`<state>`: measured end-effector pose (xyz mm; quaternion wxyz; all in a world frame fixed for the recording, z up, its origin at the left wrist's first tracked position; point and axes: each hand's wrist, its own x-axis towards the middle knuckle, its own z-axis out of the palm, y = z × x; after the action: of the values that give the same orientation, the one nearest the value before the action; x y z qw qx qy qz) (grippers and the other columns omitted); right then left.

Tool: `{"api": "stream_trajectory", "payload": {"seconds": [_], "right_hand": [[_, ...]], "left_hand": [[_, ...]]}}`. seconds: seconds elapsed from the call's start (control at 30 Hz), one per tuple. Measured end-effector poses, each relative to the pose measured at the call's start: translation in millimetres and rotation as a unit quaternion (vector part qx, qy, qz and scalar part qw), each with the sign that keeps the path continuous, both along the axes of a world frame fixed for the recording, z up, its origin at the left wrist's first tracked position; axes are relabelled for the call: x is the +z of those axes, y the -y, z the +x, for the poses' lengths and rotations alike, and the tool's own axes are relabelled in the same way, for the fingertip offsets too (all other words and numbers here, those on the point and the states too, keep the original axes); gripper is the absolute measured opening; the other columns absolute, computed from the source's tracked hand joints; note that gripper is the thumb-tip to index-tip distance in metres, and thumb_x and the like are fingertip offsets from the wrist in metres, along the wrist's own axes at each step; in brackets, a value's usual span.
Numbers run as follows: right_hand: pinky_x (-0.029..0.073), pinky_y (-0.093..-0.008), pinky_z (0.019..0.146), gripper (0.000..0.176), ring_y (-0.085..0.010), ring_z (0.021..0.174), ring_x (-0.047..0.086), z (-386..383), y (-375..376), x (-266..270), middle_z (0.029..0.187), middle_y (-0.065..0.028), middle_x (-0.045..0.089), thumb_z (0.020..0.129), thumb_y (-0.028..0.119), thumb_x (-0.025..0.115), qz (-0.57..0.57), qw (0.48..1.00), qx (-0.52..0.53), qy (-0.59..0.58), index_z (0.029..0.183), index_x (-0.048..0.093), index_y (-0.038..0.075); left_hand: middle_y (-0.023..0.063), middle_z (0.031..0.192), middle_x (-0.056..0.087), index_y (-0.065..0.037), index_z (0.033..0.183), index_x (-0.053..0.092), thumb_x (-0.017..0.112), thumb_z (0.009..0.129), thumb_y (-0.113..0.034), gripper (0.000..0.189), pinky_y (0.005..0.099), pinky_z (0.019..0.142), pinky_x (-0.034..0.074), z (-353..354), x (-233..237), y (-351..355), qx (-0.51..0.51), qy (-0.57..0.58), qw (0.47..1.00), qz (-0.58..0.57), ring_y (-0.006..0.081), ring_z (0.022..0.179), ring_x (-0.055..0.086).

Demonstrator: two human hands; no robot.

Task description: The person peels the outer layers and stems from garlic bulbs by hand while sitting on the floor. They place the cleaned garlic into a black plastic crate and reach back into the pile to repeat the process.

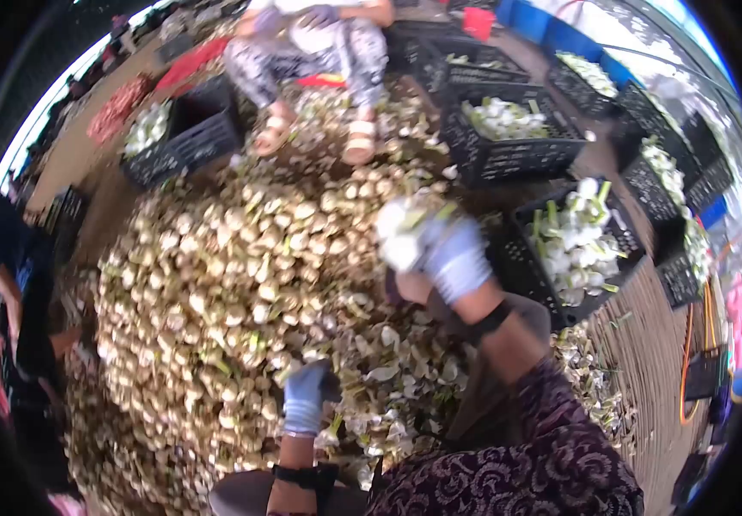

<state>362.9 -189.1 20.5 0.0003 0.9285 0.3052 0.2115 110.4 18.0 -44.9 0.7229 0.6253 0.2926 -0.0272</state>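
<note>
My right hand (455,256), in a light-blue glove and smeared by motion, is closed around several white peeled garlic bulbs (400,234) with short green stems. It is raised over the right side of the heap, left of a black crate (551,297) of white garlic. My left hand (306,394), in a similar glove with dark fingers, is low over the near part of the heap. Its fingers look curled; what they hold, if anything, is hidden. Around it lie unpeeled garlic bulbs (242,258) and loose white skins (397,353).
Opposite me sits a person in patterned trousers (349,60), with sandalled feet at the heap's far edge. More black crates of garlic stand behind (508,142) and at the far left (186,142). Another person's arm (10,310) is at the left. Ribbed flooring (655,361) runs along the right.
</note>
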Motion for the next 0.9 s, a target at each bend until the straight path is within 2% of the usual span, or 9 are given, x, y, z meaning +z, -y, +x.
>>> {"api": "stream_trajectory", "payload": {"seconds": [0.07, 0.13, 0.23, 0.27, 0.33, 0.43, 0.47, 0.7, 0.9], "right_hand": [[0.048, -0.0363, 0.061, 0.018, -0.0282, 0.073, 0.060, 96, 36, 2, 0.087, -0.0152, 0.062, 0.077, 0.021, 0.058, 0.458, 0.875, 0.083, -0.134, 0.087, 0.060, 0.006], [0.049, -0.0345, 0.069, 0.015, -0.0242, 0.090, 0.060, 131, 48, 54, 0.096, -0.0187, 0.062, 0.083, 0.013, 0.053, 0.172, 0.978, -0.074, 0.094, 0.091, 0.058, 0.002], [0.049, -0.0359, 0.075, 0.012, -0.0242, 0.087, 0.059, 183, 46, 24, 0.093, -0.0115, 0.062, 0.087, 0.012, 0.052, 0.851, 0.395, -0.026, -0.344, 0.094, 0.056, 0.003], [0.049, -0.0364, 0.070, 0.010, -0.0231, 0.082, 0.059, 193, 53, -24, 0.088, -0.0104, 0.062, 0.085, 0.012, 0.057, 0.628, 0.668, 0.132, -0.376, 0.091, 0.056, 0.004], [0.049, -0.0327, 0.060, 0.014, -0.0211, 0.066, 0.060, 144, -4, -75, 0.074, -0.0089, 0.062, 0.079, 0.016, 0.063, 0.664, 0.476, 0.094, -0.569, 0.084, 0.056, 0.004], [0.048, -0.0340, 0.057, 0.019, -0.0220, 0.066, 0.061, 43, -94, -188, 0.076, -0.0138, 0.063, 0.068, 0.018, 0.066, 0.382, 0.757, 0.042, -0.528, 0.078, 0.057, 0.005], [0.050, -0.0280, 0.050, 0.029, -0.0173, 0.063, 0.061, -18, -122, -120, 0.078, -0.0061, 0.061, 0.079, 0.011, 0.060, 0.471, 0.488, -0.003, -0.734, 0.107, 0.059, 0.006], [0.045, -0.0373, 0.090, 0.046, -0.0307, 0.110, 0.051, -148, -273, -159, 0.126, -0.0127, 0.048, 0.074, 0.010, 0.058, 0.056, 0.882, 0.231, -0.407, 0.118, 0.052, 0.018], [0.048, -0.0321, 0.082, 0.026, -0.0250, 0.089, 0.060, -135, -279, -201, 0.103, -0.0053, 0.060, 0.068, 0.002, 0.062, 0.145, 0.815, 0.264, -0.495, 0.091, 0.066, 0.014]], "left_hand": [[0.0051, 0.065, 0.059, 0.001, 0.086, 0.063, 0.054, 0.084, -0.016, 0.019, 0.0244, 0.050, 0.046, -7, 13, 7, -0.040, 0.008, 0.998, 0.057, 0.0121, 0.055, 0.057], [0.0065, 0.066, 0.060, 0.001, 0.086, 0.063, 0.054, 0.084, -0.016, 0.020, 0.0260, 0.056, 0.045, -17, 9, 15, -0.095, -0.021, 0.990, 0.106, 0.0135, 0.060, 0.058], [0.0138, 0.073, 0.062, 0.001, 0.089, 0.062, 0.055, 0.082, -0.020, 0.022, 0.0324, 0.063, 0.046, -30, -18, 18, -0.161, 0.043, 0.972, 0.168, 0.0245, 0.067, 0.060], [0.0122, 0.073, 0.062, 0.001, 0.095, 0.062, 0.056, 0.083, -0.020, 0.025, 0.0291, 0.063, 0.046, -31, -21, 16, -0.211, 0.024, 0.958, 0.194, 0.0174, 0.066, 0.058], [0.0156, 0.078, 0.063, -0.001, 0.095, 0.062, 0.056, 0.082, -0.021, 0.025, 0.0320, 0.068, 0.048, -34, -19, 16, -0.223, -0.005, 0.951, 0.213, 0.0237, 0.071, 0.061], [0.0161, 0.084, 0.063, -0.003, 0.096, 0.062, 0.056, 0.083, -0.024, 0.025, 0.0355, 0.071, 0.047, -39, -17, 10, -0.215, 0.007, 0.941, 0.261, 0.0305, 0.077, 0.061], [0.0164, 0.083, 0.062, -0.004, 0.097, 0.062, 0.056, 0.083, -0.024, 0.025, 0.0356, 0.071, 0.047, -41, -15, 8, -0.204, 0.006, 0.942, 0.265, 0.0311, 0.078, 0.060], [0.0158, 0.084, 0.061, -0.006, 0.097, 0.061, 0.058, 0.081, -0.021, 0.022, 0.0380, 0.068, 0.047, -62, 4, -9, -0.155, -0.035, 0.934, 0.319, 0.0330, 0.078, 0.059], [0.0168, 0.080, 0.060, -0.006, 0.093, 0.060, 0.060, 0.079, -0.021, 0.020, 0.0410, 0.064, 0.047, -83, -13, -33, -0.070, -0.024, 0.953, 0.295, 0.0352, 0.073, 0.059]]}}
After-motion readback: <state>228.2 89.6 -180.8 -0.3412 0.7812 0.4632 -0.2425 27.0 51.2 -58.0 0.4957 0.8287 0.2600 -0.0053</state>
